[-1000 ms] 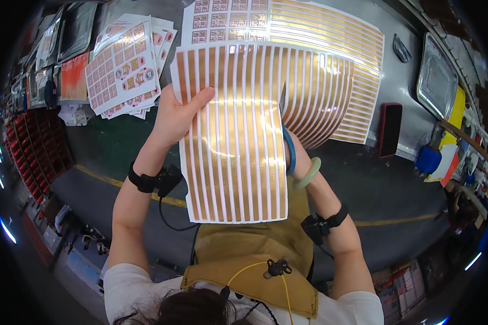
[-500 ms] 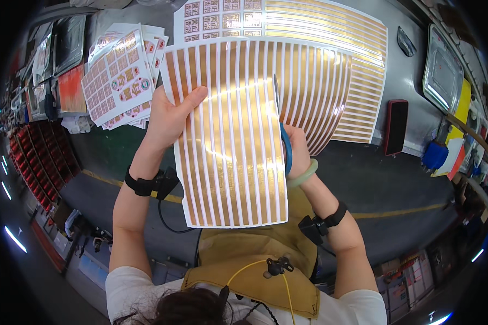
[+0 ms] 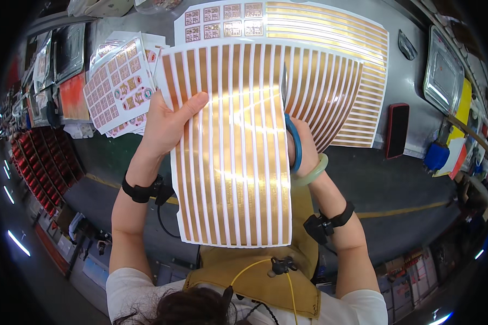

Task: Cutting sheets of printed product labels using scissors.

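Gold-striped sheet (image 3: 233,146) raised closer, left hand (image 3: 165,122) still gripping — scissors (image 3: 294,142) behind

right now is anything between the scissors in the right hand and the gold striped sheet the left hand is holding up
Nothing visible. The left hand grips the gold striped sheet by its left edge, thumb across the front. The right hand holds blue-handled scissors at the sheet's right edge, and the blades are already on the sheet, so no gap is left between them.

Both forearms rise from the lower edge, each wrist banded in black. The left hand (image 3: 165,125) is raised, thumb extended rightward (fingers hidden). The right hand (image 3: 303,147) is closed, mostly hidden.
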{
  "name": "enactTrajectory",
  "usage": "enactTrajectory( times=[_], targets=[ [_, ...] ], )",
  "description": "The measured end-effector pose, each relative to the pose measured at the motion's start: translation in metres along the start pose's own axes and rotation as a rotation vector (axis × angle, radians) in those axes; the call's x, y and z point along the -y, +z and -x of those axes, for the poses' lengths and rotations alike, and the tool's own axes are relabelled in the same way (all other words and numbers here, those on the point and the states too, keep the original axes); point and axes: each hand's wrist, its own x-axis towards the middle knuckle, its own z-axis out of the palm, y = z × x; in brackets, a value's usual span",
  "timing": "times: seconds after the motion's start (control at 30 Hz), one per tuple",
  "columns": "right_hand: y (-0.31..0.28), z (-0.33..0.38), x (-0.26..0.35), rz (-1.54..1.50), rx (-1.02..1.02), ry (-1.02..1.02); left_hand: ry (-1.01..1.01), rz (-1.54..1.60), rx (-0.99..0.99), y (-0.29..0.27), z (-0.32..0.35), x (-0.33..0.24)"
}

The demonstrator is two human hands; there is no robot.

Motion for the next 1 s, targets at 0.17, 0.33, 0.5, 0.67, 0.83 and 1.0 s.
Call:
enactTrajectory(
  times=[0.17, 0.33, 0.5, 0.67, 0.83, 1.0],
  targets=[
    [0.002, -0.004, 0.007, 0.004, -0.038, -0.058, -0.047, -0.050, 0.072, -0.007, -0.006, -0.008],
    [-0.002, -0.012, -0.004, 0.045, -0.058, -0.059, -0.051, -0.016, 0.061, -0.004, -0.015, -0.012],
    [-0.004, -0.024, 0.005, -0.056, -0.111, -0.020, -0.081, 0.016, 0.056, -0.001, -0.014, -0.017],
    [-0.010, -0.031, 0.008, 0.050, -0.097, -0.015, -0.072, 0.030, 0.042, -0.001, -0.018, -0.017],
    [-0.007, -0.034, 0.011, -0.081, -0.106, -0.024, -0.087, 0.048, 0.058, -0.002, -0.022, -0.020],
    [-0.008, -0.042, 0.009, -0.012, -0.112, -0.012, -0.111, -0.005, 0.072, -0.006, -0.025, -0.020]
  ],
)
